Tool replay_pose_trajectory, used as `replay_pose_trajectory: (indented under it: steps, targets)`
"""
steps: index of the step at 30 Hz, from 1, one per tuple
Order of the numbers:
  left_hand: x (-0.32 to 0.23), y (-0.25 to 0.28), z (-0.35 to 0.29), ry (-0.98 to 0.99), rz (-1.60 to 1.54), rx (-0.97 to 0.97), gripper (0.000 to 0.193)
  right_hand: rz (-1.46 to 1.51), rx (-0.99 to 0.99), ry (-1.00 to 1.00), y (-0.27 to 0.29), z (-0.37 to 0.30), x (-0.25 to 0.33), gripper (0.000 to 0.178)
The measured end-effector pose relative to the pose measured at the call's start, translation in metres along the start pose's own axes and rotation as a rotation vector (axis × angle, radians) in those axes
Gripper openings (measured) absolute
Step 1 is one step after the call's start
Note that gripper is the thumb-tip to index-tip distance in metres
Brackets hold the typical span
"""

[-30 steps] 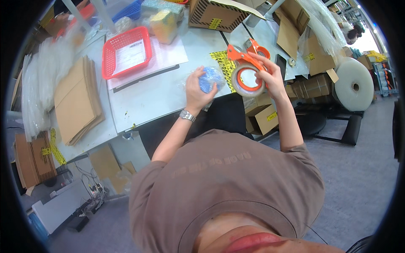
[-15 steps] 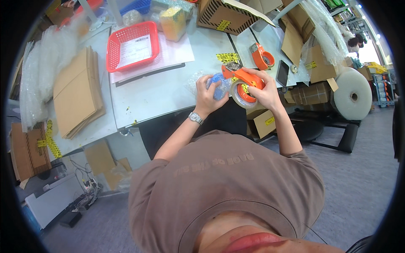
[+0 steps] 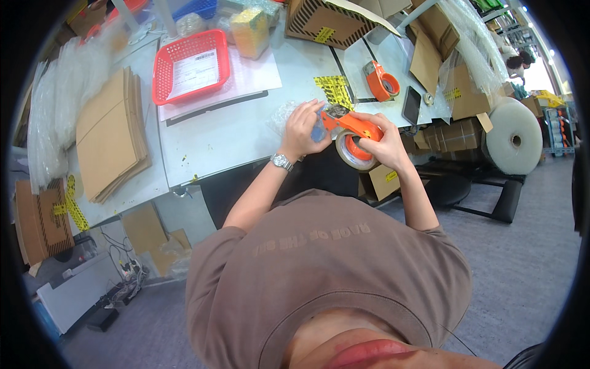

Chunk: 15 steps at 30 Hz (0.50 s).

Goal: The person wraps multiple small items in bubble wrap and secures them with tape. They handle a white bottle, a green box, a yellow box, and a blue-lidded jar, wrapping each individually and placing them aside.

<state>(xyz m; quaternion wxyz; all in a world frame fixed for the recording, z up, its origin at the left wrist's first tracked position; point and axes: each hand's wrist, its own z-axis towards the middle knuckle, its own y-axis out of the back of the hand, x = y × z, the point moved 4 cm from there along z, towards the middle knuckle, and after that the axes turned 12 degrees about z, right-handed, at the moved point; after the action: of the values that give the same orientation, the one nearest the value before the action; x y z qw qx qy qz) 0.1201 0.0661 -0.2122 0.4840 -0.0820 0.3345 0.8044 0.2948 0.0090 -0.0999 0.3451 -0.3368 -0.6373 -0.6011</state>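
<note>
My left hand [image 3: 300, 130] is wrapped round a small blue bundle [image 3: 318, 131] in clear bubble wrap, just over the table's front edge. Its fingers lie together along the top and hide much of the bundle. Loose clear wrap [image 3: 281, 117] sticks out on the left of that hand. My right hand [image 3: 386, 144] grips an orange tape dispenser [image 3: 353, 125] with a roll of tape [image 3: 344, 154] on it. The dispenser's metal head meets the bundle's right side; whether tape is stuck there cannot be made out.
A red basket [image 3: 158, 77] with a paper slip stands back left, beside flat cardboard [image 3: 114, 132]. A second orange dispenser [image 3: 381, 82] and a phone [image 3: 412, 104] lie on the right. An open carton [image 3: 326, 24] stands behind, and a large white roll [image 3: 513, 136] at far right.
My left fingers have moved up and flattened over the bundle, so less blue shows. The dispenser in my right hand has dropped slightly and tilted, staying against the bundle.
</note>
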Motion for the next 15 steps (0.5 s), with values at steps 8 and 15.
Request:
replay_pose_trajectory:
  steps: [8, 15]
  targets:
    - [0.01, -0.014, 0.001, 0.025, -0.051, -0.007, 0.058, -0.037, -0.048, 0.002, 0.007, -0.008, 0.013, 0.058]
    - [0.028, -0.022, 0.005, 0.151, -0.009, -0.033, 0.052, -0.004, -0.052, -0.067, 0.025, -0.044, 0.014, 0.058]
